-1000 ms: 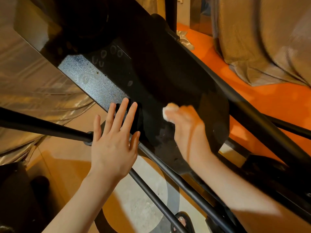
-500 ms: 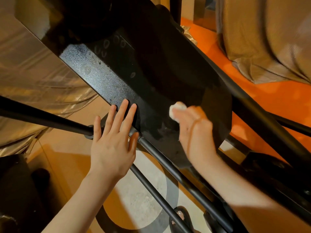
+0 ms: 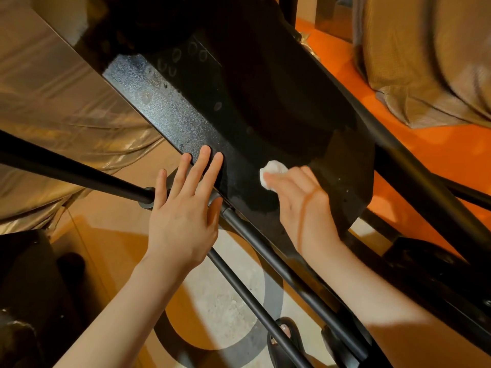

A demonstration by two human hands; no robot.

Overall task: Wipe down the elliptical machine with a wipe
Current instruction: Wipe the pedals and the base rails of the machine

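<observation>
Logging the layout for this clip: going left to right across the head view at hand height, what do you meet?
Gold cloth → black bar → left hand → wipe → right hand → black shroud → orange floor.
</observation>
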